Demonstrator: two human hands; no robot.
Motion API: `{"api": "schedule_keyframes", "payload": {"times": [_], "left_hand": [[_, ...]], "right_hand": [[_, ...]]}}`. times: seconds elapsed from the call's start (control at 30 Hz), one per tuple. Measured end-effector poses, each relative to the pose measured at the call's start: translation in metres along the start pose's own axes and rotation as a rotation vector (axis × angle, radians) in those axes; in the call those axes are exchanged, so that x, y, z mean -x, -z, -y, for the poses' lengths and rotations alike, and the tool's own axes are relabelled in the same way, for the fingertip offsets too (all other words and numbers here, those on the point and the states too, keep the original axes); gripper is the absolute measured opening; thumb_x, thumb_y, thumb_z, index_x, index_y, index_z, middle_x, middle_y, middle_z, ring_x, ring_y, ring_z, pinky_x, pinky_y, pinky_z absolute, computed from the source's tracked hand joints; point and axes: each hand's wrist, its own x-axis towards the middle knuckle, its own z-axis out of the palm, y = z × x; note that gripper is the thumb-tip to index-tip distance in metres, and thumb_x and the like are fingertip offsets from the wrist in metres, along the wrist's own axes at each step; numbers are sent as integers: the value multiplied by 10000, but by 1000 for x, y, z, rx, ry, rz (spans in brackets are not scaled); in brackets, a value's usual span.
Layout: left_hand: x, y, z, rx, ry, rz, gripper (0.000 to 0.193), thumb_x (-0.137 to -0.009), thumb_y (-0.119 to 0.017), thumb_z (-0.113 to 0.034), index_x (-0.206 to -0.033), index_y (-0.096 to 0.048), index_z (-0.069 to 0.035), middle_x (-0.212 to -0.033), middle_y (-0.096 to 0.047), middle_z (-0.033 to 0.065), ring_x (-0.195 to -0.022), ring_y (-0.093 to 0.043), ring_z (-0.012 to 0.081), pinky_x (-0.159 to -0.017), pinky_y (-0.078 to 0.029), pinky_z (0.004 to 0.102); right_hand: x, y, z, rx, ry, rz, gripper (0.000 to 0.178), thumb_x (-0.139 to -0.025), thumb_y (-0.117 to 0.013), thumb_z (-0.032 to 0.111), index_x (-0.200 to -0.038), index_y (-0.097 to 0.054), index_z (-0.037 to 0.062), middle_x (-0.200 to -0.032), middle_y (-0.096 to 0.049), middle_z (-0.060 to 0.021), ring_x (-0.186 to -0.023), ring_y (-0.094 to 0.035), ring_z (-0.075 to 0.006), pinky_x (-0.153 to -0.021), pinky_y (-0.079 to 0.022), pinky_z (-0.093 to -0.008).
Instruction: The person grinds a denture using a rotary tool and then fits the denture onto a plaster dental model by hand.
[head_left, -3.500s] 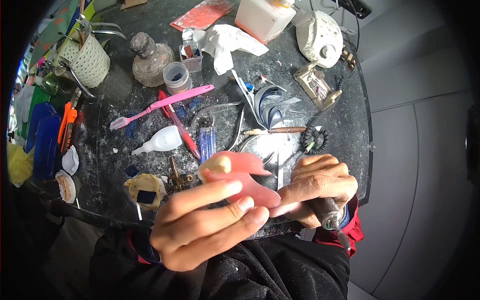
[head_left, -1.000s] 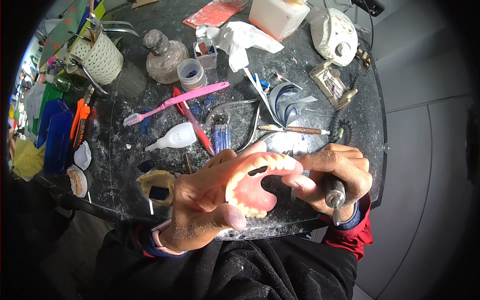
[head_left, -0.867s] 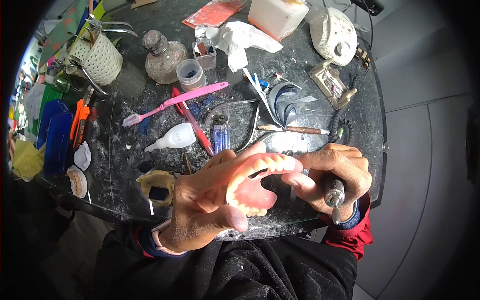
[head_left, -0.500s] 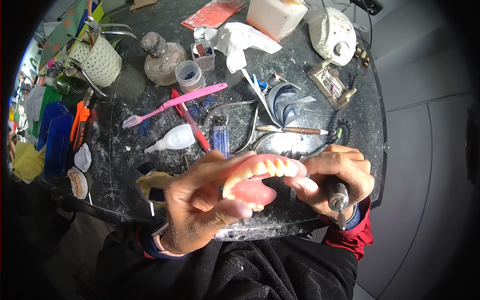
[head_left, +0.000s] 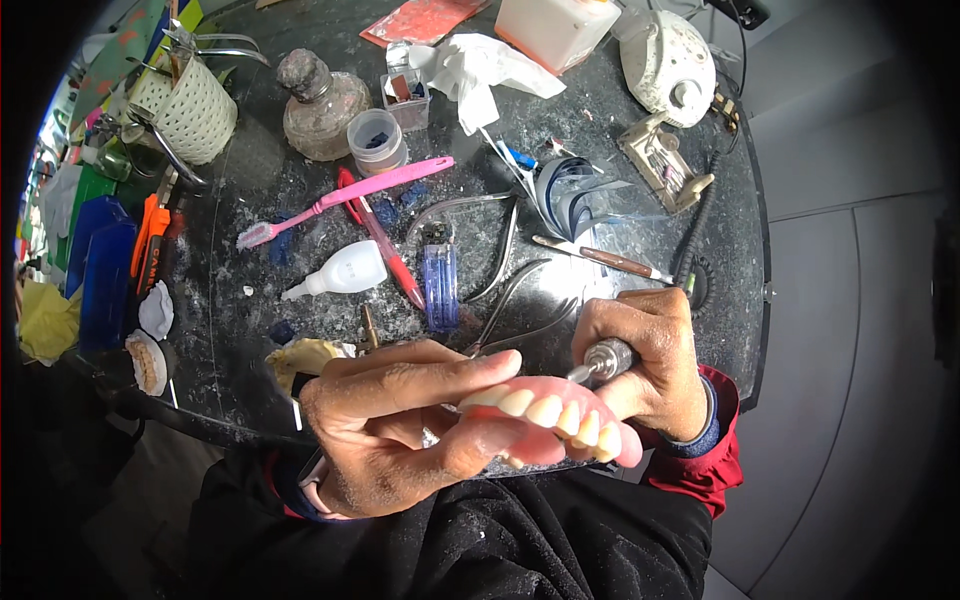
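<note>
An upper denture with a pink base and a row of cream teeth is pinched between the thumb and fingers of my left hand. Its teeth face me and its right end tips downward. My right hand is wrapped round a dark metal rotary handpiece. The handpiece's bur points left, close to the upper edge of the pink base; whether it touches I cannot tell. My right thumb is up against the back of the denture. White dust covers both hands.
Beyond my hands lie a wax knife, a clear blue lighter, a white dropper bottle, a pink toothbrush and a red pen. A glass burner and a white perforated basket stand farther back.
The handpiece has swung from pointing down beside my right palm to pointing left at the denture. The denture has turned and moved lower, and my right fingers have shifted left.
</note>
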Motion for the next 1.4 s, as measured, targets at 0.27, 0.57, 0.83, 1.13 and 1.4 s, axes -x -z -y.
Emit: {"api": "schedule_keyframes", "payload": {"times": [0.27,0.57,0.83,1.13,1.4], "left_hand": [[-3,-2,2,13,-1,82,368,-737,-747,-94,-1066,-631,23,-840,-647,140,-711,-643,134,-574,-509,204],[-3,0,4,-25,-1,113,376,-735,-742,-82,-1085,-632,2,-835,-643,134,-720,-646,146,-598,-517,220],[-5,-1,1,-17,18,137,386,-747,-734,-102,-1101,-621,3,-828,-632,136,-724,-646,154,-600,-526,232],[-4,-1,5,59,37,184,381,-753,-718,-57,-1115,-612,1,-845,-630,145,-733,-651,162,-609,-537,236],[-2,-2,4,32,-11,170,393,-743,-717,-28,-1119,-606,5,-861,-633,152,-755,-658,173,-641,-548,241]], "right_hand": [[0,-5,7,-37,-6,11,515,-730,-617,576,-618,-529,82,-510,-482,-7,-434,-508,-185,-418,-365,-293],[2,-6,10,-66,51,23,482,-678,-668,528,-760,-545,70,-564,-505,-51,-462,-538,-224,-410,-392,-326],[2,-6,13,-52,49,28,488,-684,-658,531,-767,-540,65,-566,-503,-51,-459,-538,-227,-406,-390,-322],[3,-6,12,-28,74,40,486,-691,-659,522,-778,-536,60,-564,-494,-56,-457,-538,-228,-400,-388,-321],[2,-3,15,-18,93,32,493,-670,-666,526,-774,-534,63,-560,-496,-47,-453,-535,-225,-407,-394,-318]]}}
